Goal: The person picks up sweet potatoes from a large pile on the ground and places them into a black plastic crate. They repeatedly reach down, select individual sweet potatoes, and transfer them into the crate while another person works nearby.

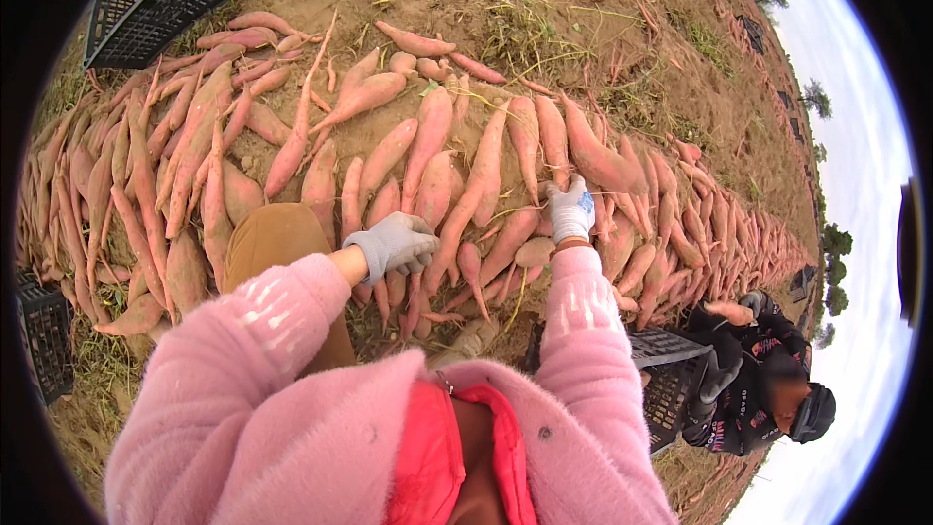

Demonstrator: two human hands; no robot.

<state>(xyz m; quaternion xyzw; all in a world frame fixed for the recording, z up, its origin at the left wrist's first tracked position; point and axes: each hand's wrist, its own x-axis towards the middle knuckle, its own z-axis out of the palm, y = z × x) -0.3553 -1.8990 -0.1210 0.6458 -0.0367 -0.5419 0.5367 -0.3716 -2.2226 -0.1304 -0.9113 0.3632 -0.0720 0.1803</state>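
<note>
A long bed of pink-skinned sweet potatoes [434, 189] lies on bare soil before me. My right hand [572, 211], in a pale knitted glove with a blue patch, has its fingers closed around the lower end of one sweet potato [552, 135]. Other sweet potatoes lie close on both sides of it. My left hand [393, 244], in a grey glove, hovers over or rests on the near part of the row with its fingers curled. Its palm side is hidden, so anything in it is out of sight. A rounder, brownish sweet potato [534, 252] lies just left of my right wrist.
Black plastic crates stand at the upper left [171, 0], the left edge [45, 339] and the right [667, 379]. Behind the right crate, a co-worker [758, 379] in dark clothing holds a sweet potato [731, 313]. Vines [528, 33] litter the soil. My brown-clad knee [273, 244] touches the row.
</note>
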